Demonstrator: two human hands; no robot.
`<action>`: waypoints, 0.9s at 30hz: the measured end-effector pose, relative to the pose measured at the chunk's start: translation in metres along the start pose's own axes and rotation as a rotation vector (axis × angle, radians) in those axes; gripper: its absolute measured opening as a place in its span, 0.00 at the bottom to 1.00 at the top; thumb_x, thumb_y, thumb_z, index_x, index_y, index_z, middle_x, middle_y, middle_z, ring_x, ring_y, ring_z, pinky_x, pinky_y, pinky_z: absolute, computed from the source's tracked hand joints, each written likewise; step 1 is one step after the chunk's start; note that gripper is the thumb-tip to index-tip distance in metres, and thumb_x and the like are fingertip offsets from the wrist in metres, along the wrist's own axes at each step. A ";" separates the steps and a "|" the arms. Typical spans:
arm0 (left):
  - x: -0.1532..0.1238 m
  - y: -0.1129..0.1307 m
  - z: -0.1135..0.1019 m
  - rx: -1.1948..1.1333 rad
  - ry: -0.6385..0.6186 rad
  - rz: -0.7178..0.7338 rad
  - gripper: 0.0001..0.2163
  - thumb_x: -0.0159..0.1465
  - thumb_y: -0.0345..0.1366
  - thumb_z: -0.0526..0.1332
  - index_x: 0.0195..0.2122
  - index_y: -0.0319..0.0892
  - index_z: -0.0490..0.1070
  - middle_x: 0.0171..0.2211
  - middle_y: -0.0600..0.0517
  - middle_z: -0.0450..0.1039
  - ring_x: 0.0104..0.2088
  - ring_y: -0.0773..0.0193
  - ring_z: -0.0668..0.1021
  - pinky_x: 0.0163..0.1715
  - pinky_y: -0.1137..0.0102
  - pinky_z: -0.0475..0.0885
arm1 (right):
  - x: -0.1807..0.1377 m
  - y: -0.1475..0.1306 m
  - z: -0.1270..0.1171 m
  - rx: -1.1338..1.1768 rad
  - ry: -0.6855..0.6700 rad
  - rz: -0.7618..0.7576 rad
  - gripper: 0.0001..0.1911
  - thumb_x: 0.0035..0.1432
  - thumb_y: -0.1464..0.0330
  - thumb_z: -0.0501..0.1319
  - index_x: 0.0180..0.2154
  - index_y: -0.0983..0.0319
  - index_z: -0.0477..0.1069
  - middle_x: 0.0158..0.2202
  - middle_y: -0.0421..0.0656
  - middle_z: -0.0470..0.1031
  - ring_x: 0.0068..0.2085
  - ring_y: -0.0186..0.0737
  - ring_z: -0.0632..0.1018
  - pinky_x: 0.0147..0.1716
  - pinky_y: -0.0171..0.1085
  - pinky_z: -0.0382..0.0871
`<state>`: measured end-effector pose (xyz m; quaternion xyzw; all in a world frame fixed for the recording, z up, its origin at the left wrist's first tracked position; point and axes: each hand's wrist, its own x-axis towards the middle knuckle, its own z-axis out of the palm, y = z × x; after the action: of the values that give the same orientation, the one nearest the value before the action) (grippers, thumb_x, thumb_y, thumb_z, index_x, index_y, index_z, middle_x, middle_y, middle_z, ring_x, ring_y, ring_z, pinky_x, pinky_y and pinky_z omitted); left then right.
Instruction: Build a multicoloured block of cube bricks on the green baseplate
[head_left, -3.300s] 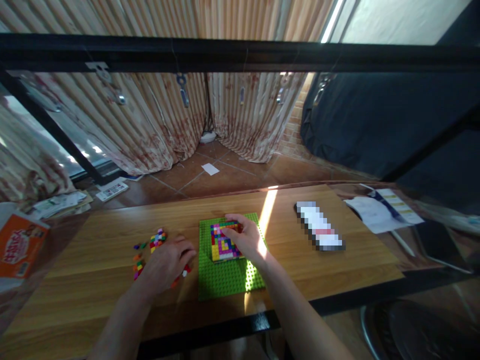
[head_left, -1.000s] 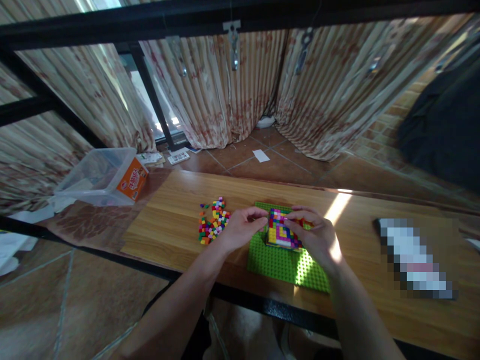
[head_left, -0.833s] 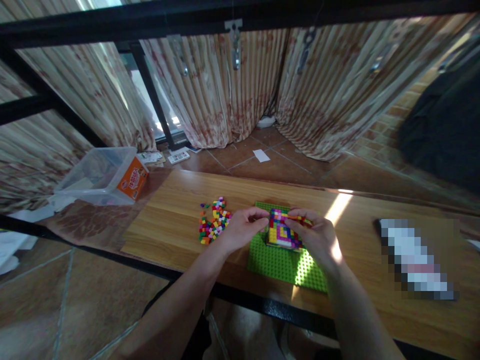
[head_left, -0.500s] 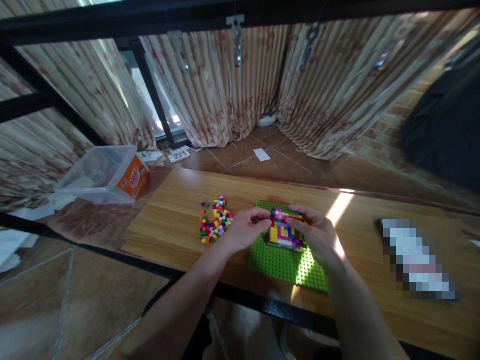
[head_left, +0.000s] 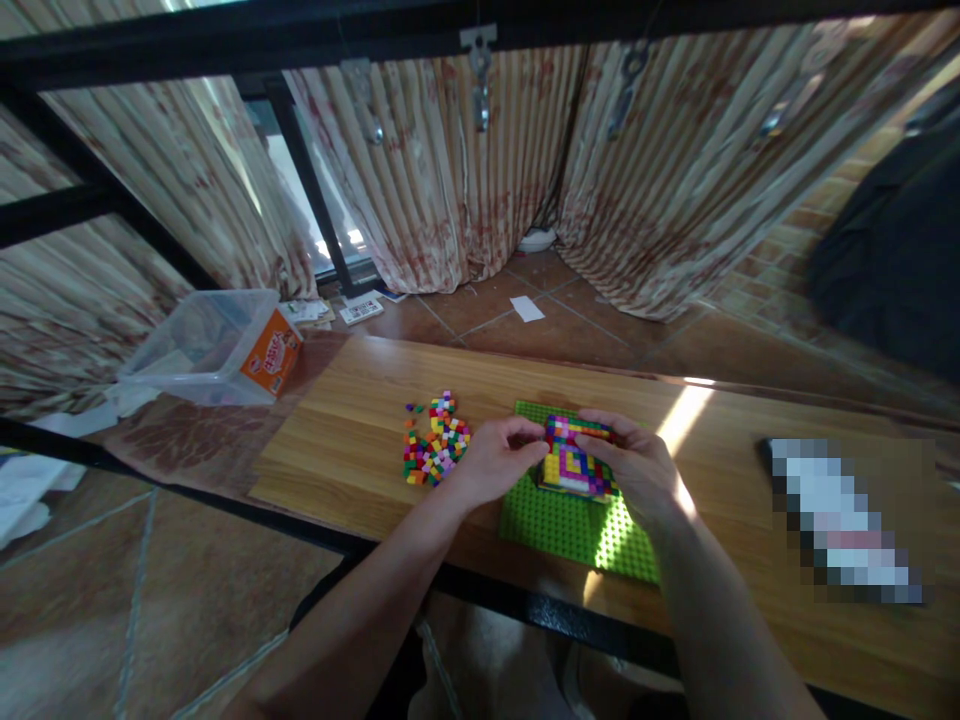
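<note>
A green studded baseplate (head_left: 559, 525) lies on the wooden table (head_left: 360, 420). On its far half sits a square block of small coloured bricks (head_left: 576, 465) in pink, yellow, red and blue. My left hand (head_left: 491, 460) is curled at the block's left edge, fingers pinched against it. My right hand (head_left: 637, 468) grips the block's far right corner, fingers bent over its top edge. A loose heap of small coloured bricks (head_left: 435, 452) lies just left of my left hand.
A clear plastic tub with an orange box (head_left: 217, 345) stands off the table's left end. A blurred-out flat object (head_left: 844, 520) lies at the right. A black frame bar (head_left: 450, 30) crosses overhead. Curtains hang behind, over a tiled floor.
Since 3.3 s ago my left hand has left the loose bricks and come to the block's left edge. In the last second both hands have closed in tighter on the block.
</note>
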<state>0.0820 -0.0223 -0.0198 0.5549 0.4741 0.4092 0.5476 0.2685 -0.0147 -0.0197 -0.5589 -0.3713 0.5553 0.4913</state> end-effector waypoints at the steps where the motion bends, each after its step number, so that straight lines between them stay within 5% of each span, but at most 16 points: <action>1: 0.000 0.000 0.000 0.001 -0.001 -0.001 0.07 0.60 0.29 0.65 0.39 0.37 0.79 0.36 0.49 0.81 0.35 0.64 0.78 0.39 0.69 0.72 | 0.000 0.000 0.000 0.005 -0.001 0.003 0.29 0.33 0.61 0.78 0.41 0.61 0.78 0.29 0.42 0.83 0.26 0.41 0.81 0.28 0.41 0.79; 6: 0.001 0.003 -0.009 0.076 -0.047 -0.021 0.08 0.61 0.30 0.63 0.41 0.37 0.79 0.34 0.49 0.80 0.32 0.66 0.77 0.35 0.71 0.71 | -0.001 -0.001 0.002 0.008 0.028 0.000 0.29 0.32 0.61 0.79 0.40 0.61 0.79 0.31 0.42 0.83 0.26 0.40 0.81 0.27 0.40 0.79; 15: -0.002 0.014 -0.065 0.457 -0.260 0.076 0.06 0.57 0.27 0.63 0.33 0.39 0.79 0.29 0.51 0.80 0.29 0.65 0.77 0.33 0.71 0.71 | 0.000 0.002 -0.005 -0.017 0.029 -0.121 0.25 0.38 0.59 0.77 0.40 0.60 0.80 0.36 0.44 0.84 0.30 0.40 0.82 0.30 0.42 0.81; 27: -0.010 0.018 -0.062 0.820 -0.385 0.153 0.09 0.49 0.22 0.63 0.23 0.43 0.79 0.27 0.52 0.77 0.31 0.62 0.76 0.36 0.68 0.68 | 0.000 0.002 -0.006 -0.015 0.023 -0.123 0.23 0.39 0.59 0.76 0.39 0.59 0.80 0.31 0.42 0.83 0.27 0.39 0.81 0.28 0.40 0.79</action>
<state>0.0211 -0.0171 0.0027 0.8252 0.4441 0.1167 0.3289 0.2737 -0.0163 -0.0223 -0.5451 -0.4036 0.5148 0.5244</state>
